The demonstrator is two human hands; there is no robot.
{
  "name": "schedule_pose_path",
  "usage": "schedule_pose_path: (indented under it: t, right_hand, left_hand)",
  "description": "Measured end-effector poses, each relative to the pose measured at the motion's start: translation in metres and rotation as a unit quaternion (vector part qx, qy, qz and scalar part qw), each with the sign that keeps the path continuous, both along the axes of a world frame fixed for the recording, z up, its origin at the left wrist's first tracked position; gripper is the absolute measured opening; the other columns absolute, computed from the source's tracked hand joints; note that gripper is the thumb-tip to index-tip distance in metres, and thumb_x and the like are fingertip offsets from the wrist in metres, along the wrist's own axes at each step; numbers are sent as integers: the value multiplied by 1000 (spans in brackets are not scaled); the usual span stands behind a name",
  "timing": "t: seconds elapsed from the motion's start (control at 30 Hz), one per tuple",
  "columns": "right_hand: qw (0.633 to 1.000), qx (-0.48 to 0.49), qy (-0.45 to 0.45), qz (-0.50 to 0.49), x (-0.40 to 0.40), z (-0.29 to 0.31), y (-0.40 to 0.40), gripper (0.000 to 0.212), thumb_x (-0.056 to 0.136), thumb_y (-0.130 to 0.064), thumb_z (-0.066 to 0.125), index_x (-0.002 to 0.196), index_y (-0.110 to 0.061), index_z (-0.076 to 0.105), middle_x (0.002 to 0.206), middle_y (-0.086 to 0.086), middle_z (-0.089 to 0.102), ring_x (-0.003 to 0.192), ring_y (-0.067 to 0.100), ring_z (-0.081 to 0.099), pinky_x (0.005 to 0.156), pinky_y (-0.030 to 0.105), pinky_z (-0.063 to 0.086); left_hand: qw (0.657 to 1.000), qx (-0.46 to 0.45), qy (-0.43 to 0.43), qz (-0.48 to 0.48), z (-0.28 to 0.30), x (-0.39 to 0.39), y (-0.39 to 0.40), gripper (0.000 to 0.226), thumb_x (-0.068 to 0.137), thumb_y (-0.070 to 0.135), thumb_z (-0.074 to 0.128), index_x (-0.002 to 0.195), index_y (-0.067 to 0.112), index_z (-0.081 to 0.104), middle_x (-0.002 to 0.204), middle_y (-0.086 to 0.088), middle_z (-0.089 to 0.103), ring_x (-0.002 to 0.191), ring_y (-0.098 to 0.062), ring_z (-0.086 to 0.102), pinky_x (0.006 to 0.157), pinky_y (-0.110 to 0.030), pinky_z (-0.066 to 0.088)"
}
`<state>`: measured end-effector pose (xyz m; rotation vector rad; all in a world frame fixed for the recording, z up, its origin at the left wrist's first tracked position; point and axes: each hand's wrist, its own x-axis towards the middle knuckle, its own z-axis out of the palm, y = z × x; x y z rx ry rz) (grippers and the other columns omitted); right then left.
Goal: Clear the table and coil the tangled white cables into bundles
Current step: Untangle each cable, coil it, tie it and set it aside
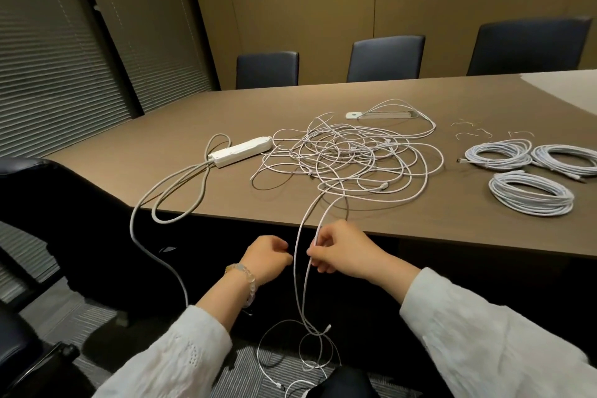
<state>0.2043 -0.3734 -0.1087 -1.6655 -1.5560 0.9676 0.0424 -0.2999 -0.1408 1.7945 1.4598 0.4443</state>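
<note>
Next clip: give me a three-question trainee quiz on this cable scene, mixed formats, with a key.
1. True or false: three coiled bundles already lie on the table.
2. The right hand pinches: A) the power strip, B) a white cable hanging off the table edge, C) a twist tie.
3. Fill in: the tangled cables lie between the power strip and the ____.

Key: 1 true; 2 B; 3 bundles.

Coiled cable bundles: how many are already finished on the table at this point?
3, all at the table's right end: one at the back left, one at the back right, partly cut off by the frame edge, one nearer the front. None appears hidden.
</note>
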Motion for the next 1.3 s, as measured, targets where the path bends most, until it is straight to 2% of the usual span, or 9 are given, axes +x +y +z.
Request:
schedule_pose_path:
  t: [0.2,0.33,0.43,0.57,0.67,0.83,1.03,1.17,1.3]
  right_hand:
    - [991,-18,-126,-29,16,-16,-3,16,86,-20,66,76,-8,67,75,5,71,68,19,70,67,29,58]
    - [953,-63,-294,-26,23,-5,-11,32,85,-35,67,64,-17,52,72,3,60,82,27,66,77,37,56]
    - [941,24,-331,-68,17,10,-13,29,85,-43,65,85,-17,55,91,6,63,90,29,61,72,34,50]
    - [945,185,-266,-53,11,18,8,46,90,-25,60,132,-21,41,122,2,47,106,28,55,85,39,47]
    - [942,199,-270,-32,12,20,40,52,95,-19,52,144,-21,34,128,6,42,111,29,52,89,37,45]
    - [935,191,-300,-20,26,16,98,24,95,-14,45,112,-9,62,112,14,52,104,34,54,86,38,44]
    - [930,132,-342,-40,65,6,145,13,89,-10,47,84,-11,59,95,19,63,93,36,61,73,35,44]
    - [940,170,-272,-119,97,30,165,23,95,-20,49,82,-8,63,89,18,67,87,36,62,70,35,42]
    - [934,245,-161,-205,119,72,176,27,95,-20,51,74,-11,65,75,10,69,73,29,61,65,32,43]
  left_hand:
    - [995,-13,-61,-72,-7,14,-7,12,93,13,64,83,7,67,80,-8,68,74,-17,66,76,-25,56]
    - [986,-40,-150,-63,23,16,-13,13,97,7,55,95,-2,64,74,-12,65,61,-15,64,55,-17,51]
    - [987,11,-154,-52,47,17,-11,20,100,14,52,104,1,67,68,-6,60,61,-16,59,71,-32,57]
    - [983,38,-167,-64,80,18,-15,21,100,18,50,100,12,70,59,1,41,51,-9,42,48,-26,49]
    - [982,31,-168,-80,98,14,-16,19,99,23,53,100,16,71,64,-1,40,53,-10,39,43,-22,35]
    - [971,30,-224,-73,125,0,-5,23,100,23,51,105,12,70,61,5,36,49,-9,29,45,-22,20]
    - [945,63,-316,-44,162,-18,23,19,90,11,62,98,-4,69,56,5,24,45,-8,17,40,-15,14]
    - [951,55,-304,-9,166,-32,47,18,86,-11,54,97,-11,67,57,-2,35,43,-10,26,38,-18,26]
    - [981,41,-189,11,135,-40,69,9,87,-2,64,92,-8,69,60,-5,55,42,-11,45,51,-28,53]
